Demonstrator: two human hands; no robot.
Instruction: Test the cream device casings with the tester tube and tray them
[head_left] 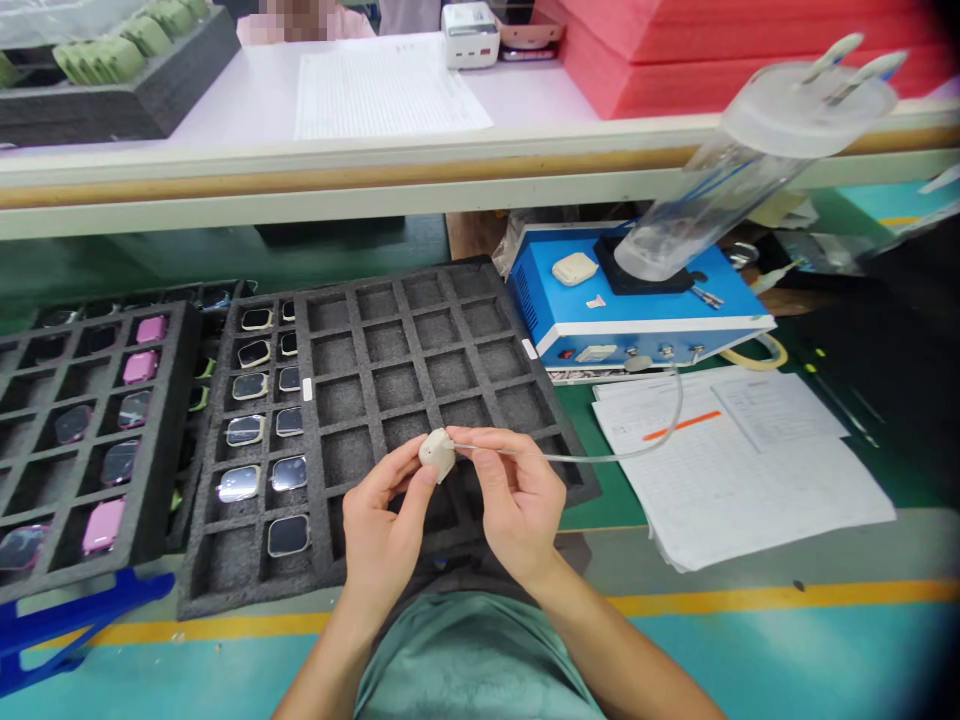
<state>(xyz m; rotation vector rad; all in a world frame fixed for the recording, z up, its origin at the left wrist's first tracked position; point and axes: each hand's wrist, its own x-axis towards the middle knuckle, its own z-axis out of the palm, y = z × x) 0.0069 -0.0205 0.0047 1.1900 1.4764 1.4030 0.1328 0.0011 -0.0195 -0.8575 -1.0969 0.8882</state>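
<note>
Both hands meet over the near edge of the foam tray (390,340). Left hand (382,520) pinches a small beige case (436,453) between thumb and fingertips, closed on it, case held just above the tray's empty front cells. Right hand (514,500) is pinched narrow on the end of a thin clear tube (600,456), tip right at the case's right side; cannot tell if it is seated in the case or only touching. Tube's long axis runs roughly level, left to right, from the case out past the right hand, then curves up over the papers (750,470) toward the blue box (637,310). So case lies directly left of the right-hand grip, tube end in line with it. A clear cylinder (720,190) stands tilted on the box, with another beige case (574,268) beside it. Tray's left columns hold glossy square parts (289,535); a second tray (90,440) further left holds pink ones.
</note>
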